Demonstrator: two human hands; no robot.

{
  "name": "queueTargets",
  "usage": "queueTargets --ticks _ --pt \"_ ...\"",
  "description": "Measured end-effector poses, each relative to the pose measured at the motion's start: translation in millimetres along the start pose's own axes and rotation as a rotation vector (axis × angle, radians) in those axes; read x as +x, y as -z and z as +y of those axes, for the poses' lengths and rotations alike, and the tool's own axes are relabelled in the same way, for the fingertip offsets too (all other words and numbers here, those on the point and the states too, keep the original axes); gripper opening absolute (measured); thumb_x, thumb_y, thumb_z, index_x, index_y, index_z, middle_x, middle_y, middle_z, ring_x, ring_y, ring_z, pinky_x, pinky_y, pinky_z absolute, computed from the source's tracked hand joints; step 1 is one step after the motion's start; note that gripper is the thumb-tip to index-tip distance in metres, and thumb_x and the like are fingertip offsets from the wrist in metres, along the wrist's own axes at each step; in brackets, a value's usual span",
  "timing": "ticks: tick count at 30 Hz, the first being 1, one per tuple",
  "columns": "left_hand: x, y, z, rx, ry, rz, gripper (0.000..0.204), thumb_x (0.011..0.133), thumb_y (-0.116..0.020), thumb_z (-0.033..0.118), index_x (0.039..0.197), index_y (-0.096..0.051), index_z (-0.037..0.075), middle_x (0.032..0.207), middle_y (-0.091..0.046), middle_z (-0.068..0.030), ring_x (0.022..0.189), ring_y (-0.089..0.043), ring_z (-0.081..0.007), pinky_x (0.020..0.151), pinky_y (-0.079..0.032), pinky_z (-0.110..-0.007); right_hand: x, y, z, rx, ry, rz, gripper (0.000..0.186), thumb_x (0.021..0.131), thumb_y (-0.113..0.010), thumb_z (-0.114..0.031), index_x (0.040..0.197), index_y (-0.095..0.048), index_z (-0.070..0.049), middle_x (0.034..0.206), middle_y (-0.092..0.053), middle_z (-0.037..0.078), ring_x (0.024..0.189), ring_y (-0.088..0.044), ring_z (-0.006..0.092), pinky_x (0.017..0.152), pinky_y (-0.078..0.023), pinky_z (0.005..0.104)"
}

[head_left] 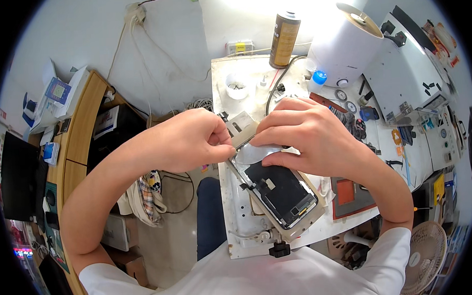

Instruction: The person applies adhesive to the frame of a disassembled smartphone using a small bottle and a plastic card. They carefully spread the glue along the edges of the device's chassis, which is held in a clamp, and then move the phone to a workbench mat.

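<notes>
A phone screen assembly (279, 190), dark backside up, lies tilted on a metal clamping fixture (306, 220) with black knobs on the white bench. A thin, rounded silvery sheet (252, 156) lies over its upper part. My right hand (300, 135) is closed on this sheet, thumb and fingers pressed on it. My left hand (199, 138) is closed, its fingertips at the upper left edge of the fixture beside the sheet; what they grip is too small to make out.
Behind stand a spray can (284, 39), a white cylindrical appliance (336, 50), a blue-capped bottle (318, 81) and a small cup (236, 86). Tools (357, 125), a red-centred mat (347, 193) and a white machine (400, 84) are rightward, a wooden desk (77, 142) leftward.
</notes>
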State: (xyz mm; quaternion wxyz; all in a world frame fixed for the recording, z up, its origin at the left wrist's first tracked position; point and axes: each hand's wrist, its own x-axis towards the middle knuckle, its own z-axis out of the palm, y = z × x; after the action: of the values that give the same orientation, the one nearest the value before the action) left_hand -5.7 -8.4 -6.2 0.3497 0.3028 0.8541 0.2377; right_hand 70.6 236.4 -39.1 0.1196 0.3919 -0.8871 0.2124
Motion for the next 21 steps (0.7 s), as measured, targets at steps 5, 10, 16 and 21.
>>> queueTargets --ticks 5,10,16,21 --pt "-0.9 -0.9 1.1 -0.023 0.02 0.01 0.026 0.092 -0.073 0.022 0.092 -0.072 -0.004 0.068 -0.059 -0.0003 0.064 -0.05 -0.0083 0.058 -0.043 -0.029 2.1 -1.4 -2.7 0.056 -0.004 -0.013 0.026 0.081 -0.084 -0.018 0.105 -0.078 -0.012 0.105 -0.068 -0.001 0.101 -0.063 0.0218 0.09 -0.053 0.0376" --pt "-1.6 0.0 2.4 -0.025 0.027 0.009 0.026 0.092 -0.072 0.022 0.09 -0.071 -0.004 0.068 -0.058 -0.0005 0.064 -0.049 -0.0088 0.058 -0.042 -0.029 3.2 -3.9 0.9 0.073 0.01 0.013 0.031 0.076 -0.087 -0.015 0.106 -0.079 -0.012 0.106 -0.069 -0.001 0.097 -0.063 0.0216 0.086 -0.051 0.0375" --pt "-1.1 -0.2 -0.4 -0.003 -0.01 0.028 0.027 0.092 -0.072 0.023 0.089 -0.07 -0.005 0.068 -0.058 -0.0008 0.063 -0.049 -0.0094 0.058 -0.043 -0.029 4.5 -1.6 -3.7 0.065 -0.022 -0.03 0.025 0.081 -0.082 -0.011 0.106 -0.078 -0.009 0.106 -0.067 0.001 0.104 -0.062 0.0236 0.091 -0.055 0.0374" --pt "-1.7 -0.6 -0.4 -0.006 -0.017 0.033 0.027 0.092 -0.072 0.022 0.091 -0.07 -0.005 0.07 -0.06 -0.0019 0.064 -0.051 -0.0099 0.058 -0.044 -0.03 5.4 -1.4 1.3 0.107 -0.01 -0.047 0.026 0.08 -0.081 -0.009 0.107 -0.079 -0.008 0.104 -0.068 0.001 0.104 -0.062 0.0235 0.091 -0.055 0.0375"
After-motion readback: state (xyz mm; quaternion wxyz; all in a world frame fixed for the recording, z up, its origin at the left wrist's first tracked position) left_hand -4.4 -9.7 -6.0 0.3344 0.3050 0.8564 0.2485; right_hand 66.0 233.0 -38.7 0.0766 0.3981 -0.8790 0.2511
